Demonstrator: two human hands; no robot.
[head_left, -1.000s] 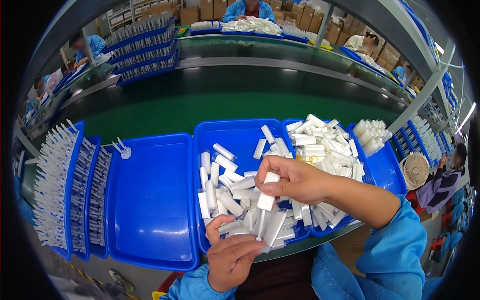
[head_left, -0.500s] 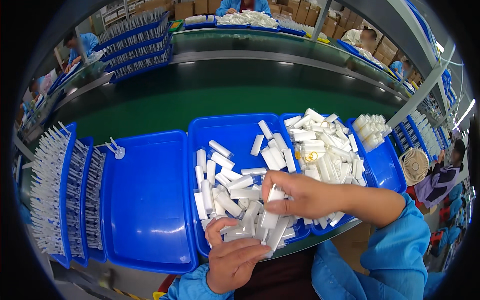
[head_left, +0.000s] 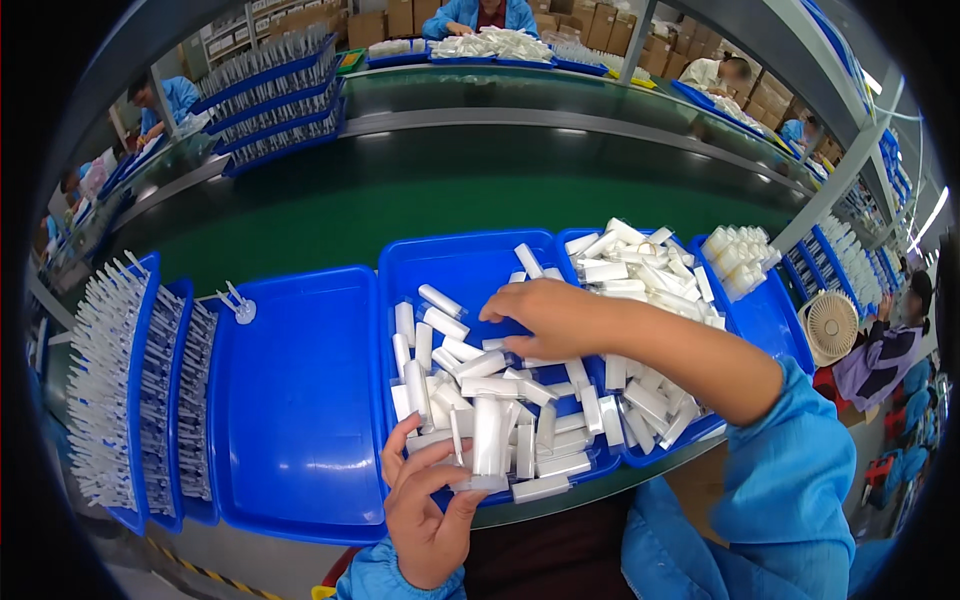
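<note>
My left hand (head_left: 432,505) grips a small bundle of white tubes (head_left: 484,444), held upright at the near edge of the middle blue tray (head_left: 455,262). My right hand (head_left: 547,318) reaches over that tray with fingers curled down onto the loose white tubes (head_left: 442,326) piled in it; whether it holds one I cannot tell. A second blue tray (head_left: 758,322) to the right carries a heap of the same white tubes (head_left: 634,264).
A blue tray (head_left: 295,400) lies left of the middle one, with a small white part (head_left: 241,306) at its far edge. Further left stand blue racks of white pieces (head_left: 120,385). A green conveyor belt (head_left: 400,205) runs behind. A small fan (head_left: 830,326) and other workers are around.
My right hand has moved from the near part of the tray up and left across the pile. My left hand now holds a bundle of tubes upright.
</note>
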